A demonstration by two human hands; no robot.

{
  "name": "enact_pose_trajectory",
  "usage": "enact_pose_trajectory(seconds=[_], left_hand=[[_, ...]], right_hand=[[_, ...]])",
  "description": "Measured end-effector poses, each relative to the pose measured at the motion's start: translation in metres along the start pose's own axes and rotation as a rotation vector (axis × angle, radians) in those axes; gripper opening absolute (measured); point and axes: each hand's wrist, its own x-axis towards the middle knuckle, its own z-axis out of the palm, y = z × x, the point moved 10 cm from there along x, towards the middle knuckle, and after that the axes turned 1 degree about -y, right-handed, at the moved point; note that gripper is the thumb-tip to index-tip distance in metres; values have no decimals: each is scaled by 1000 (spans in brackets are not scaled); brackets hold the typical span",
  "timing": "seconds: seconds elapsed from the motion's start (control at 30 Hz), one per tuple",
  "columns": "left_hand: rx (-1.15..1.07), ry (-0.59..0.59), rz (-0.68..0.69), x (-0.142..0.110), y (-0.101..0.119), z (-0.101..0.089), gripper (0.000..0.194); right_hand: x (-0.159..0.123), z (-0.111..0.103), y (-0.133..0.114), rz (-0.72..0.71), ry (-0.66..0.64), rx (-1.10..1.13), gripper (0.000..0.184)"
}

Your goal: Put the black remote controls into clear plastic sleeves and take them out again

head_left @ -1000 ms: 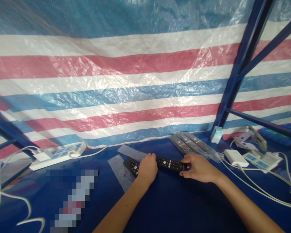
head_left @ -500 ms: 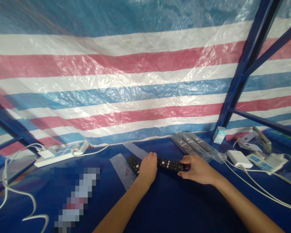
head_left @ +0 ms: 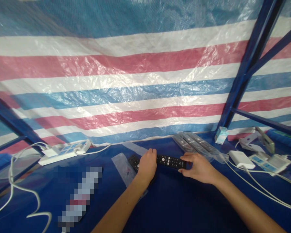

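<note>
1. Barely any change from a moment ago, but the end of the second remote and a bit of clear sleeve now peek out past the left wrist.
2. Black remote is face up just above the blue table, white and grey buttons, glossy glare-free face.
3. Right hand pinches its right end.
4. Left hand is curled at the other end; can't tell what it grips.

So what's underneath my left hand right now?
A black remote control lies partly under your left hand: its far end with buttons shows, the middle is hidden. Another remote reaches the hand's right edge; whether it continues underneath, I can't see.
</note>
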Motion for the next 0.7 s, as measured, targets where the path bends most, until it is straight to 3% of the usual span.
enact_pose_trajectory(seconds=[0.27, 0.5, 0.7], left_hand=[[-53, 6, -121, -4, -15, 3, 28], [-188, -17, -165, -2, -27, 7, 24], [-179, 21, -81, -3, -12, 5, 25]], right_hand=[[-2, -5, 13, 98, 31, 114, 23], [-3, -9, 12, 70, 45, 115, 22], [2, -3, 4, -15, 58, 113, 15]])
